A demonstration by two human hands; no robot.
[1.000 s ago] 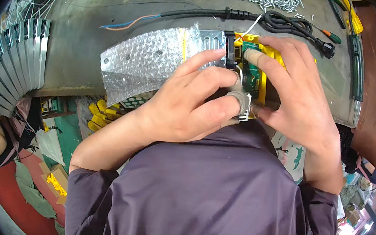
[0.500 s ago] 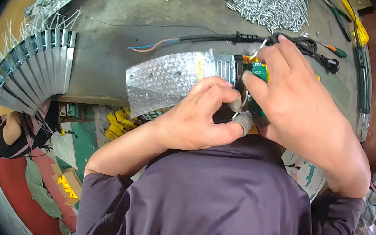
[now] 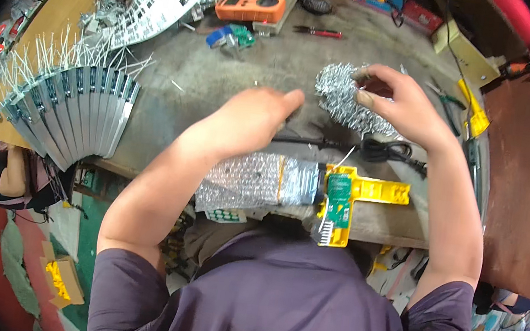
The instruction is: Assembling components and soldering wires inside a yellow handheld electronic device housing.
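My right hand (image 3: 401,106) is over the heap of small silvery screw-like pieces (image 3: 346,99), thumb and fingers apart with a gap between them. Farther left, my left hand (image 3: 250,121) hovers above the bench, slightly blurred; most of its fingers are hidden under its back. Below both hands, untouched, lies a yellow T-shaped plastic housing (image 3: 381,191) with a green circuit board (image 3: 339,198) in it. White wires stick out of it. Its metal body (image 3: 302,182) runs left into bubble wrap (image 3: 243,179). Behind it is a black power cord (image 3: 379,150), its left end covered by my left hand.
Fanned grey metal strips with white wires (image 3: 80,110) lie at the left. An orange multimeter (image 3: 251,7), a red-handled tool (image 3: 318,32) and a blue tape roll (image 3: 220,35) are at the back. Pliers (image 3: 448,99) lie at the right. Another person (image 3: 2,173) sits far left.
Both hands have let go of the yellow housing and moved away from me, the right to the metal heap, the left over the bench. The view now takes in more of the bench's back.
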